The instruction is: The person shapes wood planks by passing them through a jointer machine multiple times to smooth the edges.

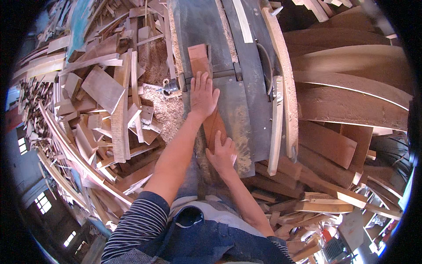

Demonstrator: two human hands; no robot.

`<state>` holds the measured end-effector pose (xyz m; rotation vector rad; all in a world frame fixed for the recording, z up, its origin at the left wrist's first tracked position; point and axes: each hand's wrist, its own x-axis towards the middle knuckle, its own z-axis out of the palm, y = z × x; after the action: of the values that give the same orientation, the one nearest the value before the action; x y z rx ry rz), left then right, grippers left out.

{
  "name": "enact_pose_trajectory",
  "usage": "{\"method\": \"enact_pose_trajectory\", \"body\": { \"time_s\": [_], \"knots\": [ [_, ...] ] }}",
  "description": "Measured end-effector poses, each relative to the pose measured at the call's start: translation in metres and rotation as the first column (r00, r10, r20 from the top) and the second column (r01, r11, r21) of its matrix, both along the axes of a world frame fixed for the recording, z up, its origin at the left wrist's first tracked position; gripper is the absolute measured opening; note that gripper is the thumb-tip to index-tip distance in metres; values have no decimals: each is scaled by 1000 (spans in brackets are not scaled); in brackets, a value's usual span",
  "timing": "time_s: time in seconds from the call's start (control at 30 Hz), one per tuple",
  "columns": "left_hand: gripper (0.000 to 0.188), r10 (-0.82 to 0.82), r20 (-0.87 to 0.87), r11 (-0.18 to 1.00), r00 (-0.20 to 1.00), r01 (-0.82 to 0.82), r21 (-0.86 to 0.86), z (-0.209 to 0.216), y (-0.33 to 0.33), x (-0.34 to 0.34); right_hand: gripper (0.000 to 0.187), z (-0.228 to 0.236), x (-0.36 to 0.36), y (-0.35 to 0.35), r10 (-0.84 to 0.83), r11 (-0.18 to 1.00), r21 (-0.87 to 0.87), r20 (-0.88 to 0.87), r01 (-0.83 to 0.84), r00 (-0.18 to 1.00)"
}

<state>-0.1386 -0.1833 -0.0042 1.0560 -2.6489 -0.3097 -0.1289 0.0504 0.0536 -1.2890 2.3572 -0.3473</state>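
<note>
Lengthwise, a brown board (214, 124) runs under the flattened left hand (203, 97) to the spread right hand (223, 155)

Woodworking shop, offcuts (103, 90), sawdust (169, 112); seemingly a jointer (231, 119)

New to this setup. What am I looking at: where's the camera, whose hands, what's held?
No robot here: a person works bare-handed. The one picture comes from a fisheye camera worn on their head, looking down, so straight edges bend near the rim.

The left hand lies flat on a narrow reddish-brown board; the right hand is at its near end, fingers spread. The board lies on a grey metal machine bed; I can't tell the machine's exact type. Wood offcuts and sawdust lie to the left, larger boards to the right.
</note>
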Motion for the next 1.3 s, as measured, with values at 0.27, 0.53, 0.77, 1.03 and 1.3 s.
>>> {"method": "enact_pose_trajectory", "body": {
  "time_s": [0.27, 0.53, 0.77, 1.03, 1.3],
  "knots": [
    [49, -6, -42, 996, 999, 3, -85, 0, -51, -22, 93, 3, -24, -49, 13, 997, -71, -61, -17, 998],
    [49, -5, -76, 989, 997, -7, -146, -11, -120, -52, 87, 3, -52, -121, -20, 997, -75, -76, 14, 997],
    [52, -4, -108, 980, 994, -18, -200, -24, -179, -83, 81, -7, -78, -177, -8, 997, -77, -67, 2, 998],
    [60, 7, -72, 968, 997, -25, -249, -35, -228, -107, 85, -11, -103, -220, 34, 981, -186, -144, -60, 989],
    [65, 1, -137, 989, 991, -21, -150, -31, -256, -128, 82, -21, -117, -250, 13, 980, -192, -192, -51, 981]
  ]
}}
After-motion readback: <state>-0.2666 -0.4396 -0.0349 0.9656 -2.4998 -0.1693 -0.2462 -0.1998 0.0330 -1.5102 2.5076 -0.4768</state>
